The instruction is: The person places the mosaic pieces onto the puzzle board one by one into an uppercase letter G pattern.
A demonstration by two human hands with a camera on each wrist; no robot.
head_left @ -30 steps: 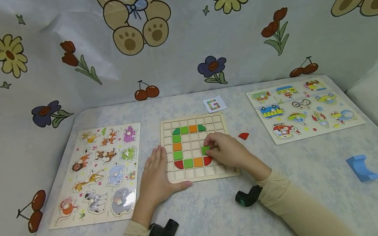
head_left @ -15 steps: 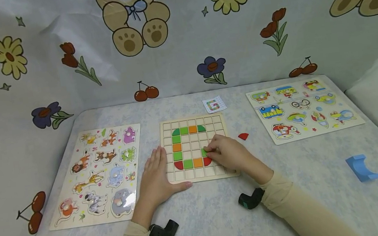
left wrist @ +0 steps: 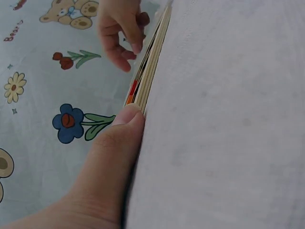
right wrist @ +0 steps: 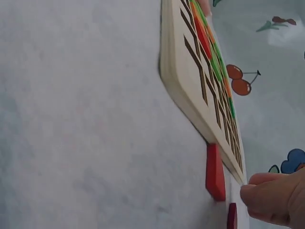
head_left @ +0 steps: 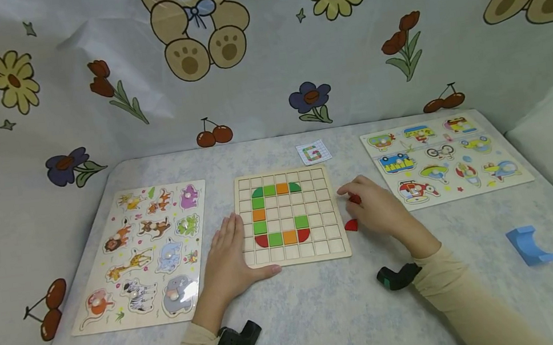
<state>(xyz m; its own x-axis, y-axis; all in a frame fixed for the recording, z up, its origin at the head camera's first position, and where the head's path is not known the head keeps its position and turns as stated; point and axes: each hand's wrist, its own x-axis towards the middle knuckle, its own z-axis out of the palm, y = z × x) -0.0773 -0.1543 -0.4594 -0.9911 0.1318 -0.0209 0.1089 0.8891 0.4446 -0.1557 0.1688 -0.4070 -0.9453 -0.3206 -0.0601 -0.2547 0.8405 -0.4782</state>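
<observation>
A square wooden grid board [head_left: 322, 247] holds green, orange and red tiles that form an open outline. My left hand [head_left: 227, 259] lies with straight fingers along the board's left edge, its thumb [left wrist: 116, 138] touching the front edge. To the right of the board, my right hand [head_left: 376, 209] hovers with loosely bent fingers over a red quarter-round tile [head_left: 354, 199], partly hidden by them. Another red tile [head_left: 351, 225] lies beside the board's right edge, below those fingers. The right wrist view shows the fingertips [right wrist: 259, 195] apart from the nearer red tile [right wrist: 216, 172].
A small pattern card [head_left: 313, 152] lies behind the board. An animal puzzle [head_left: 137, 258] is at left, a vehicle puzzle [head_left: 446, 160] at back right. A blue curved block [head_left: 530, 246] stands at far right. Printed cloth [head_left: 262, 53] hangs behind the table.
My right hand has let go of a green square tile, now in its cell on the board's right side, and moved right to the red tiles. My left hand has stayed put.
</observation>
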